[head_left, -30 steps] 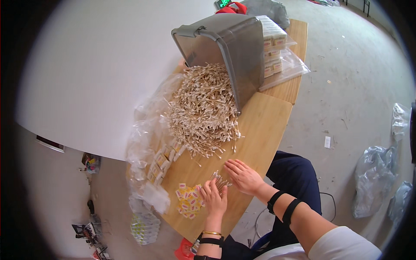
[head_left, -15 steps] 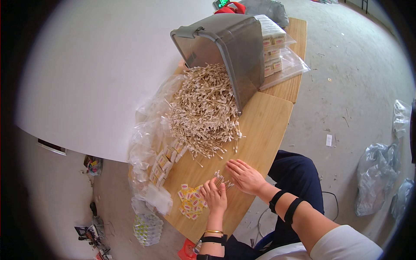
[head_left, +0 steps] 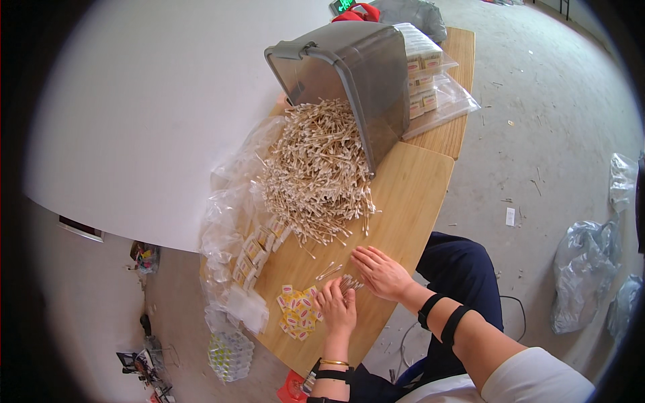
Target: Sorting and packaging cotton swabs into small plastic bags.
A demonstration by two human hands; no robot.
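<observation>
A small bundle of cotton swabs (head_left: 351,283) is between my two hands over the near part of the table. My left hand (head_left: 335,307) curls round its left side, thumb toward the right hand. Flat and with fingers stretched out, my right hand (head_left: 380,273) rests beside the bundle's right end. A few loose swabs (head_left: 329,271) lie on the wood just beyond the left fingers. Left of that hand is a loose heap of small yellow-and-white cards (head_left: 298,312). Farther off, a large pile of cotton swabs (head_left: 316,171) spills from a tipped grey bin (head_left: 376,80).
Several packed swab boxes (head_left: 254,250) stand along the left side of the table (head_left: 410,195), beside crumpled clear plastic (head_left: 222,221). Bagged boxes (head_left: 423,84) are stacked behind the bin. Plastic bags (head_left: 584,275) lie on the floor at right.
My left hand has shifted slightly right, toward the right hand. A few swabs now lie separate from the bundle on the table. The right hand has hardly moved.
</observation>
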